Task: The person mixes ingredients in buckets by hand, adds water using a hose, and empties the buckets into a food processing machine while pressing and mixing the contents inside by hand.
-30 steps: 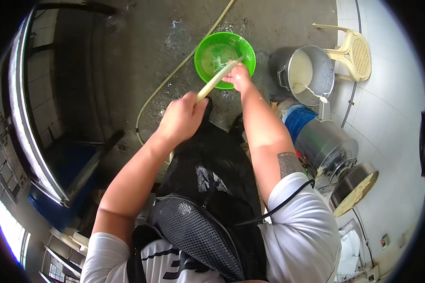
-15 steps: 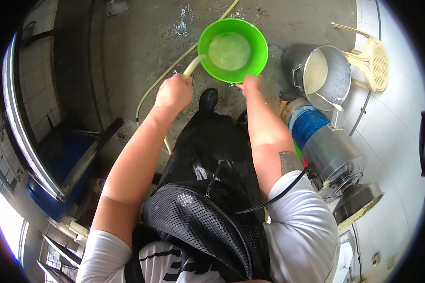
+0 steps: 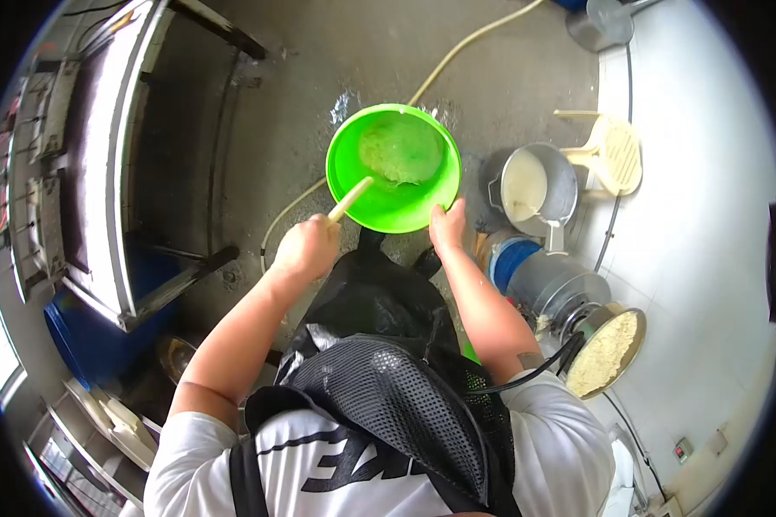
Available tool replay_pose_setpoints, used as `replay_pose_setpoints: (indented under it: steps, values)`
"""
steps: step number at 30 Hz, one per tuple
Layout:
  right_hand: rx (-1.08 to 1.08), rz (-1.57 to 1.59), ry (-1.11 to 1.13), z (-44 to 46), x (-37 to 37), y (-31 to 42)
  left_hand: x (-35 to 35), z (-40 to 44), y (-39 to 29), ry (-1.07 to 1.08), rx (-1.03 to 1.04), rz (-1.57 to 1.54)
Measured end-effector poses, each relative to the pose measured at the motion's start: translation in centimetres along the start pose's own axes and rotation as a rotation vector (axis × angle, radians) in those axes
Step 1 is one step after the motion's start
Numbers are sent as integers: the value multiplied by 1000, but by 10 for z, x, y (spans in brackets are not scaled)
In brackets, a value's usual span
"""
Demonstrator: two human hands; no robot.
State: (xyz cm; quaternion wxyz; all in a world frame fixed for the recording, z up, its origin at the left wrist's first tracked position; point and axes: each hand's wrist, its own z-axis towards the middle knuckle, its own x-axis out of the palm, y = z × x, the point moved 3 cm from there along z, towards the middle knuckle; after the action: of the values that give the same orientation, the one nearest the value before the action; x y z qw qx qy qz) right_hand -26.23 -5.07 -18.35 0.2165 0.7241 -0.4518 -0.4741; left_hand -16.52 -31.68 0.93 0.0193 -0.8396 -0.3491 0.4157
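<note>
My left hand (image 3: pixel 306 248) is closed around a pale hose (image 3: pixel 351 199), whose open end points into a bright green basin (image 3: pixel 343 164). At the basin's near right rim, my right hand (image 3: pixel 447 227) grips the edge with the thumb showing on top and the other fingers mostly hidden. Cloudy, frothy water (image 3: pixel 401 148) lies towards the far side of the basin, which looks tilted away from me. Below the basin, a dark boot partly shows.
To the right stand a metal pot (image 3: pixel 563 181) with pale liquid, a cream plastic chair (image 3: pixel 614 155) and a metal machine (image 3: pixel 560 284). A bowl of pale crumbly material (image 3: pixel 608 353) sits by the machine. The hose runs over the wet floor (image 3: pixel 319 52). A blue tub (image 3: pixel 103 332) is at left.
The basin has come nearer to me, and its water has shifted to the far side. My left hand has moved lower, with the hose end now over the basin's inside.
</note>
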Motion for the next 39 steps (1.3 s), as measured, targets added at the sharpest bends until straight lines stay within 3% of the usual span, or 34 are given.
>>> replay_pose_setpoints:
  steps: [3,5,7,9,11,14,17,20,23,24,26,29,30,31,33,39]
  values:
    - [-85,75,28,-20,-9,24,-42,-40,2,-187,-19,-53]
    - [-126,124,54,-35,-17,57,-60,-76,-12,-236,214,-192]
    - [52,362,172,-60,-28,114,-78,-113,-26,-97,231,-221]
    - [27,384,207,-52,-26,128,-85,-139,-16,-28,328,-254]
    - [72,374,291,-52,-27,144,-97,-157,9,-81,316,-214]
    - [47,374,381,-57,-29,168,-132,-174,62,-281,19,-267]
    - [30,291,411,-72,-24,193,-161,-168,76,-533,53,-296]
    - [-8,234,411,-81,-12,202,-166,-163,57,-567,151,-427]
    - [-75,227,408,-61,-3,186,-165,-175,73,-427,138,-398]
    - [-110,241,390,-56,-1,182,-166,-177,93,-457,76,-393]
    - [33,379,483,-82,-14,210,-174,-182,151,-567,-82,-419]
    - [26,322,500,-89,-25,217,-204,-171,270,-944,-333,-326]
    - [36,306,456,-87,-30,214,-201,-140,342,-988,-314,-126]
    - [48,291,405,-87,-34,209,-230,-154,338,-1023,-499,-268]
    - [38,279,393,-92,-46,205,-254,-133,369,-988,-570,-235]
    - [93,283,391,-111,-81,197,-294,-47,386,-805,-598,-155]
